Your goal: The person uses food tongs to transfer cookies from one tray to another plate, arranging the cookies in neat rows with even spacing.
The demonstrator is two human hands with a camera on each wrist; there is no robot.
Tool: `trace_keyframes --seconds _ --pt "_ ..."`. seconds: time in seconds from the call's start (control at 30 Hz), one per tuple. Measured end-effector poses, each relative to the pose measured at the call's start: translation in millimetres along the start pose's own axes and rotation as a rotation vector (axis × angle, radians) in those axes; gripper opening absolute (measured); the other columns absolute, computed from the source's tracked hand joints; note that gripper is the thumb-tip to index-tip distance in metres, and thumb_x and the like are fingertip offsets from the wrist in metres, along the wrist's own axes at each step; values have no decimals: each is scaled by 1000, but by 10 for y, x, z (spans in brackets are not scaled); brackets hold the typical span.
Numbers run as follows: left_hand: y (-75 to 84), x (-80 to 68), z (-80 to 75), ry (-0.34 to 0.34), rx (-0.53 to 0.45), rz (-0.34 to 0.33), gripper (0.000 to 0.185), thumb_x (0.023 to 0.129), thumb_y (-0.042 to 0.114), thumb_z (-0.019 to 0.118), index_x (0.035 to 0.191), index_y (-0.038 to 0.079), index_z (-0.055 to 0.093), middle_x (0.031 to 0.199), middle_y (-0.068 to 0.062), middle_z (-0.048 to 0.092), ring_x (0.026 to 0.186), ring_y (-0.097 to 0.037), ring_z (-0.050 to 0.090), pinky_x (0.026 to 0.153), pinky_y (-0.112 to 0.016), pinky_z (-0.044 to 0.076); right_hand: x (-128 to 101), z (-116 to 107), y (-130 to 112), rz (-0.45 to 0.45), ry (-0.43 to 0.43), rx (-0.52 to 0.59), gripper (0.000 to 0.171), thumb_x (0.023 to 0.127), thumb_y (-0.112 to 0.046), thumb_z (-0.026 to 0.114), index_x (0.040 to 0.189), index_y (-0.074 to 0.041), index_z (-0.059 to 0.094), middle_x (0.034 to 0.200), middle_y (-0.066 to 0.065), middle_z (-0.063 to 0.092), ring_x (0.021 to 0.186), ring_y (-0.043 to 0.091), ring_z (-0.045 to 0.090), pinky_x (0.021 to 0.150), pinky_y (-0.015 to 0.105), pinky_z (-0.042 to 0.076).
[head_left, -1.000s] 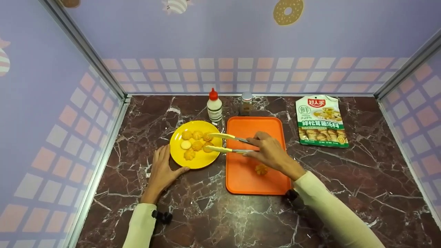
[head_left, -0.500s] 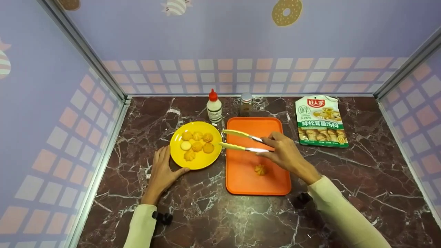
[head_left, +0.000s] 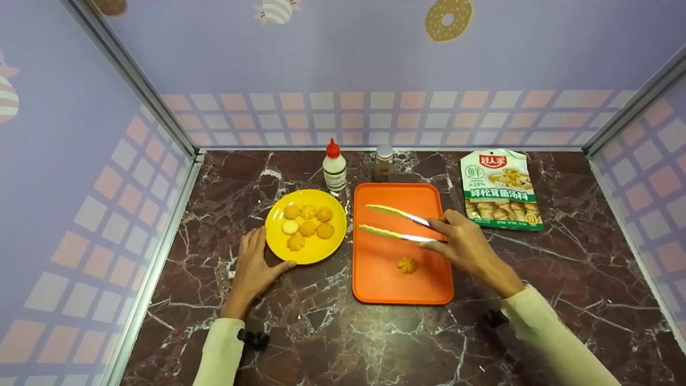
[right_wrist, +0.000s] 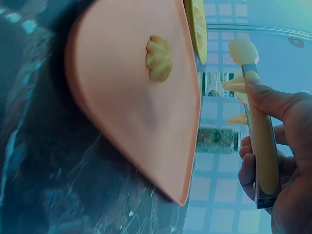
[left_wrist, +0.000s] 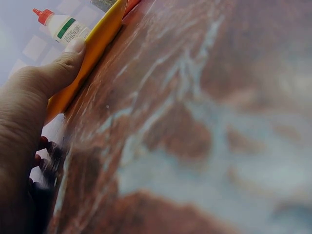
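Note:
My right hand (head_left: pixel 469 244) grips a pair of tongs (head_left: pixel 396 236) with yellow tips, held over the upper part of the orange tray (head_left: pixel 375 287). The tong arms stand apart with nothing between them. In the right wrist view the thumb lies along one arm of the tongs (right_wrist: pixel 263 146). Nearer the tray's front lies one ridged cookie (head_left: pixel 407 265). My left hand (head_left: pixel 254 265) rests at the left edge of a yellow plate (head_left: pixel 321 252), fingers extended along the rim and thumb at its front edge. Several cookies (head_left: pixel 307 228) lie on the plate.
Behind the plate stands a white squeeze bottle (head_left: pixel 335 171) with a red cap. A small glass spice jar (head_left: pixel 383 163) is just behind the tray. To the right lies a green and white food pouch (head_left: pixel 501 187). Patterned walls (head_left: pixel 343 59) enclose the dark marbled table (head_left: pixel 343 348).
The right hand has drawn the tongs rightward, from above the plate's right-hand cookies to above the tray. A round cookie they overlapped now shows fully on the plate. The left hand stays put.

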State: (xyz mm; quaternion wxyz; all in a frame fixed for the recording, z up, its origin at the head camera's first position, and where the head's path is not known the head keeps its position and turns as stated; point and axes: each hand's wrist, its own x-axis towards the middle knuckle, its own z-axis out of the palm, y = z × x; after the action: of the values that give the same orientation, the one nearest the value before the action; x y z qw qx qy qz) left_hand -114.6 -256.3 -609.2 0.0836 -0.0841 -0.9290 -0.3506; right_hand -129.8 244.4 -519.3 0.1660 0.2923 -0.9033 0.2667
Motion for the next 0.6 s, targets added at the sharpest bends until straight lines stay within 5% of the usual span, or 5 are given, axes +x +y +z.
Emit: trace_keyframes --seconds 0.6 --pt "-5 -10 -8 -10 17 -18 124 81 54 97 172 0 31 170 -27 38 157 -45 30 127 -66 26 -355 -267 142 70 -7 -18 56 78 -15 102 125 6 81 97 9 65 78 17 56 64 36 49"
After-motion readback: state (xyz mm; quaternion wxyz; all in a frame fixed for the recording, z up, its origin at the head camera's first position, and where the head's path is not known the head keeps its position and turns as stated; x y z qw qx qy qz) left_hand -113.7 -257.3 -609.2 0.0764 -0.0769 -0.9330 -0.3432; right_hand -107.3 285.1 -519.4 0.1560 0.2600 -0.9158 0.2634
